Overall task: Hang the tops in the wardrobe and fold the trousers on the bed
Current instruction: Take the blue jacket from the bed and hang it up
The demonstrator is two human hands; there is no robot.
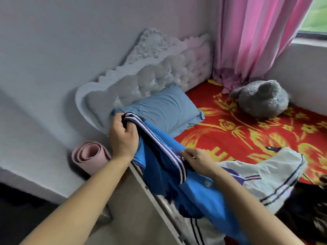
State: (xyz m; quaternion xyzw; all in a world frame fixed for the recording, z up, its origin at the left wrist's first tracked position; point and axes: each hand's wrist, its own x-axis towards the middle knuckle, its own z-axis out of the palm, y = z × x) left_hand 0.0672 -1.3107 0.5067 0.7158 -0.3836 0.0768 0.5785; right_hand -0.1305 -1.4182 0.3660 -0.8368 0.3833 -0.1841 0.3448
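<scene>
A bright blue top (200, 190) with a navy and white striped band hangs over the bed's near edge. My left hand (123, 137) grips one end of that band, raised near the pillow. My right hand (196, 160) pinches the same band lower down, at the middle of the garment. To the right, a white garment (276, 177) with dark stripes lies on the bed (247, 135), which has a red and yellow cover. Dark clothes (309, 209) lie at the lower right edge. No wardrobe is in view.
A blue pillow (166, 110) leans on the white tufted headboard (159, 73). A grey plush toy (261, 99) sits by the pink curtain (253, 38) and the window wall. A rolled pink mat (88, 156) stands on the floor beside the bed.
</scene>
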